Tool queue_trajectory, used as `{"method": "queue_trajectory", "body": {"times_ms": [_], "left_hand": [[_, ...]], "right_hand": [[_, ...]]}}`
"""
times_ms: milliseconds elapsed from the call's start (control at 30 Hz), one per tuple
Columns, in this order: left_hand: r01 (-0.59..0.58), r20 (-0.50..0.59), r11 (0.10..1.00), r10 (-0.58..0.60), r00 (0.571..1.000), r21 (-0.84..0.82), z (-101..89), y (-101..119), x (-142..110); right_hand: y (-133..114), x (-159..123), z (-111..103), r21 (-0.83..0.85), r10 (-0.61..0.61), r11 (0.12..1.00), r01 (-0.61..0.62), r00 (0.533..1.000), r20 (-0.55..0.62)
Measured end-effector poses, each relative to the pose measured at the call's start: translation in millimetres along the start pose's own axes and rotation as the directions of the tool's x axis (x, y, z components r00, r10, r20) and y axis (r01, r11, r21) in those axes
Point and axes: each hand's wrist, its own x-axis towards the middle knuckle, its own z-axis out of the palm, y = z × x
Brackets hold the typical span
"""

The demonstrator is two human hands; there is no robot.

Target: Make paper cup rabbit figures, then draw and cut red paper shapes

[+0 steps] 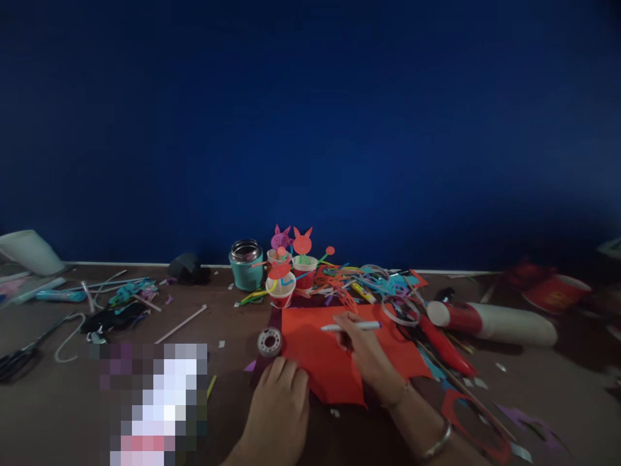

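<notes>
A sheet of red paper (320, 362) with a ragged lower edge lies on the brown table in front of me. Over it, my right hand (356, 343) is closed around a white marker (369, 325) with a purple end, held almost level. Beside the paper's lower left edge rests my left hand (282, 395), its fingers curled together. Their tips are hidden, so what they hold, if anything, does not show. Just above that hand sits a roll of tape (270, 342).
Paper cups (281, 294) with animal cutouts and a teal jar (246, 268) stand at the back. Colourful pipe cleaners and scraps (373, 278) spread rightward, near a red and white bottle (509, 323). Scissors (19, 362) lie far left. A pixelated patch (160, 401) covers the lower left.
</notes>
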Motion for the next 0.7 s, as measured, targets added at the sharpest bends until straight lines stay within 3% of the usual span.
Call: {"method": "queue_trajectory", "body": {"times_ms": [67, 167, 267, 400, 500, 700], "left_hand": [[-0.027, 0.016, 1.0, 0.027, 1.0, 0.016, -7.2, -1, 1], [-0.1, -0.003, 0.995, 0.1, 0.995, 0.028, -1.4, -3, -4], [-0.163, -0.051, 0.985, 0.166, 0.985, 0.051, 10.8, -8, -10], [-0.177, -0.017, 0.984, 0.178, 0.984, 0.024, 18.0, -16, -13], [-0.195, -0.017, 0.981, 0.196, 0.981, 0.015, 19.1, -18, -13], [-0.241, -0.141, 0.957, 0.264, 0.954, 0.164, 29.1, -15, -20]], "right_hand": [[-7, -7, -4, 0.054, 0.021, 0.998, -0.021, 1.0, 0.004], [-9, -19, -6, 0.023, 0.07, 0.997, -0.07, 0.997, -0.019], [1, -30, -5, -0.115, 0.062, 0.991, -0.066, 0.997, -0.037], [19, -38, -4, -0.228, 0.017, 0.974, -0.004, 0.998, 0.055], [29, -40, -7, -0.284, -0.027, 0.958, 0.037, 0.999, 0.038], [35, -39, -12, -0.258, -0.034, 0.965, 0.04, 0.999, 0.03]]}}
